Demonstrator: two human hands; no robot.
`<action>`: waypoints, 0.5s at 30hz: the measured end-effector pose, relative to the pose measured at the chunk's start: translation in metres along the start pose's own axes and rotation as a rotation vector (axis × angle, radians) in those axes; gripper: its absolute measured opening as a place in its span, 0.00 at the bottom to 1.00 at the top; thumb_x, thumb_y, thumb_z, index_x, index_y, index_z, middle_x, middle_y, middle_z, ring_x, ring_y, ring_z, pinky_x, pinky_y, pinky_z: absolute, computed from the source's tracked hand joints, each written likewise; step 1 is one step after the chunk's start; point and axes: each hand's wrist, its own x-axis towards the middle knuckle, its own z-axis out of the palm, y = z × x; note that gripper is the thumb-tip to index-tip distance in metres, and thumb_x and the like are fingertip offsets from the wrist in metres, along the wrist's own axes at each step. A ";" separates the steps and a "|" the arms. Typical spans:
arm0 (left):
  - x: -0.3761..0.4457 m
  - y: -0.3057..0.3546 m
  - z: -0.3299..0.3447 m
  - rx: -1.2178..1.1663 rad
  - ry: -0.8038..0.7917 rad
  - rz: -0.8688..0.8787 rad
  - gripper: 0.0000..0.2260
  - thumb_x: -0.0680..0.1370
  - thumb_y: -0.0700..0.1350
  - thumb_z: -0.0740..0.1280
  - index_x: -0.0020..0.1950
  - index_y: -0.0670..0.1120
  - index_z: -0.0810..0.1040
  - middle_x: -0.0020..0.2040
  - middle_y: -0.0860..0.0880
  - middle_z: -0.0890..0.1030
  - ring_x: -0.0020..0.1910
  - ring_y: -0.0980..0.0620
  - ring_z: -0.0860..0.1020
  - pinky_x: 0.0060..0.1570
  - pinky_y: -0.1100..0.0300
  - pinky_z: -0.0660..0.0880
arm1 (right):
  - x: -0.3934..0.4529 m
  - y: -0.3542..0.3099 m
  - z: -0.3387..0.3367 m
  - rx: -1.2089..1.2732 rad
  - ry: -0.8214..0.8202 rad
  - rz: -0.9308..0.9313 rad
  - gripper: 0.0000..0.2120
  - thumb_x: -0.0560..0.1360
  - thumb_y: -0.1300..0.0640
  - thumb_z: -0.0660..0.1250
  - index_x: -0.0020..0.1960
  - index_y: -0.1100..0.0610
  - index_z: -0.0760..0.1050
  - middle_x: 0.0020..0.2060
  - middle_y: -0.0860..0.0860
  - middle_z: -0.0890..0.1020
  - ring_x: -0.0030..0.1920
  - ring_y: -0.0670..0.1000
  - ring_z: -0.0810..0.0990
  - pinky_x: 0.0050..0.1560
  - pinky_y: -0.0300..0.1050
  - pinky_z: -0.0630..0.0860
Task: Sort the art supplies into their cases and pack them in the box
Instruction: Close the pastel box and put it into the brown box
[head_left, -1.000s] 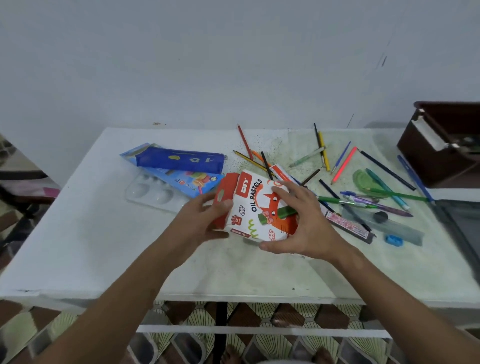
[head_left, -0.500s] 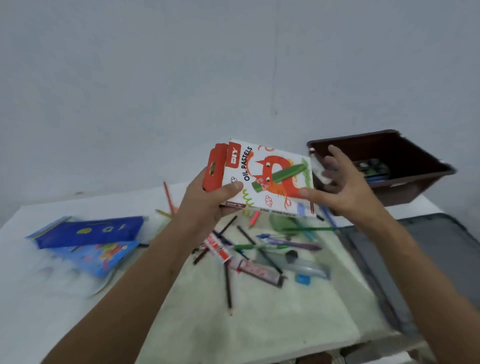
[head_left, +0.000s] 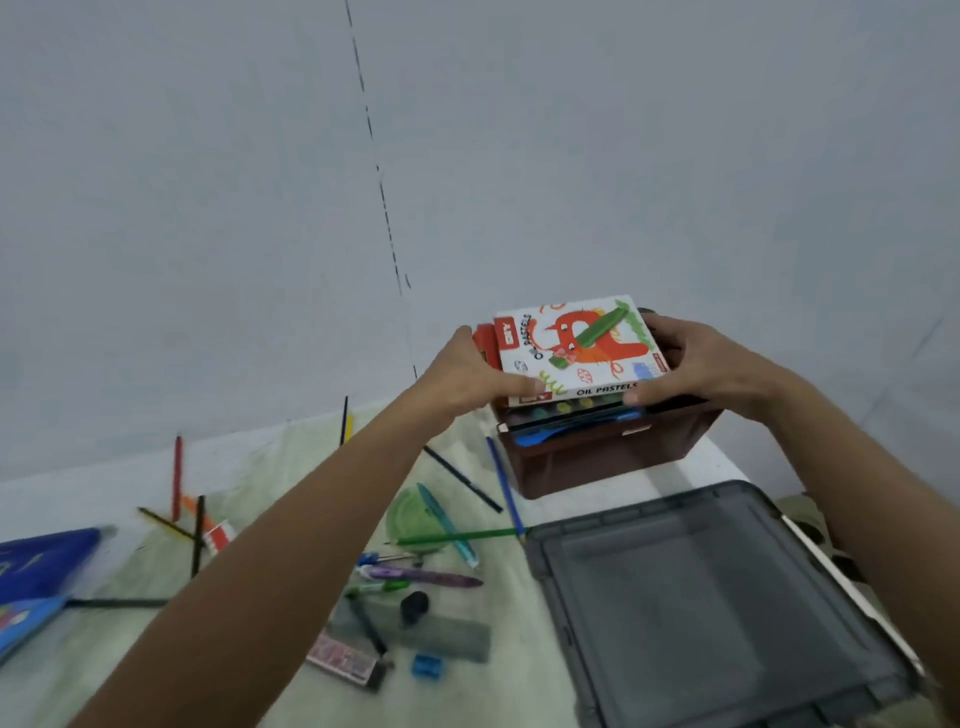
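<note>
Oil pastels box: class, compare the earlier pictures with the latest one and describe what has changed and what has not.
The oil pastels box was lifted off the table and carried right, to sit over the brown box, above supplies already inside. The left hand kept its grip throughout; the right hand, open half a second ago, now holds the box's right end. The loose pencils and grey lid stayed put.

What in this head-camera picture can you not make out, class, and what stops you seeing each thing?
- Inside of the brown box: hidden by the oil pastels case and both hands.
- Right hand fingertips: behind the case.
- Blue pouch: cut off by the left edge.
- Label on the small pink packet: blurred.
- Grey lid: cut off at the bottom edge.
</note>
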 end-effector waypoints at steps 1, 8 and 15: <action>0.007 -0.004 0.003 0.064 -0.039 -0.002 0.17 0.66 0.38 0.79 0.42 0.53 0.73 0.38 0.58 0.80 0.32 0.65 0.79 0.29 0.71 0.73 | 0.006 0.010 -0.006 -0.035 -0.007 0.025 0.36 0.60 0.57 0.82 0.65 0.47 0.73 0.54 0.47 0.83 0.56 0.48 0.81 0.62 0.52 0.76; 0.057 -0.032 0.010 0.616 -0.118 -0.057 0.35 0.57 0.62 0.78 0.61 0.58 0.73 0.50 0.60 0.79 0.55 0.55 0.77 0.61 0.49 0.70 | 0.041 0.060 -0.028 -0.123 0.030 0.069 0.37 0.62 0.59 0.81 0.67 0.49 0.70 0.53 0.45 0.83 0.52 0.46 0.82 0.59 0.50 0.78; 0.088 -0.044 0.032 1.113 -0.258 -0.065 0.35 0.61 0.72 0.71 0.62 0.54 0.74 0.54 0.55 0.79 0.58 0.49 0.73 0.65 0.43 0.59 | 0.075 0.083 -0.035 -0.461 -0.109 0.113 0.37 0.59 0.53 0.83 0.65 0.54 0.71 0.57 0.46 0.80 0.56 0.47 0.79 0.61 0.48 0.75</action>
